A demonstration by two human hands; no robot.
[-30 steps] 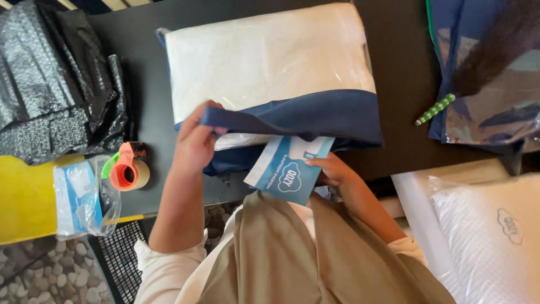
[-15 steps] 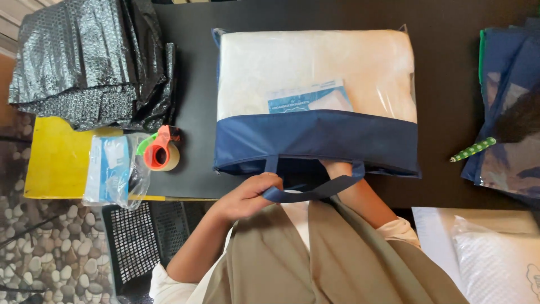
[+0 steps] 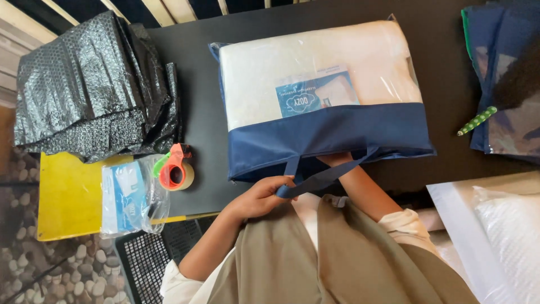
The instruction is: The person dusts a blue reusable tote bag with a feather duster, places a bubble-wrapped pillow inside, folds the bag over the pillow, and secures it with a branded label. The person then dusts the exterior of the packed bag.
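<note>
Left hand [image 3: 256, 198] closed on the navy carry strap [image 3: 315, 179] of the packed pillow bag [image 3: 320, 95] on the worktop [image 3: 191, 84], right hand's grip hidden underneath.

Navy/clear bag [image 3: 329, 132], black bubble wrap [image 3: 93, 87], orange tape dispenser [image 3: 175, 169].

**Bag crowds the near edge; open lanes on either side**

The zippered pillow bag [image 3: 320, 129] fills the middle of the black tabletop [image 3: 197, 84], reaching to its near edge. Between the bag and the folded black bubble wrap [image 3: 90, 90] at the left edge runs a bare strip, narrowed toward the near edge by the tape dispenser [image 3: 175, 169]. To the right, a wider bare strip holds only a green pen [image 3: 477, 120] beside the blue bags [image 3: 506, 73].
</note>
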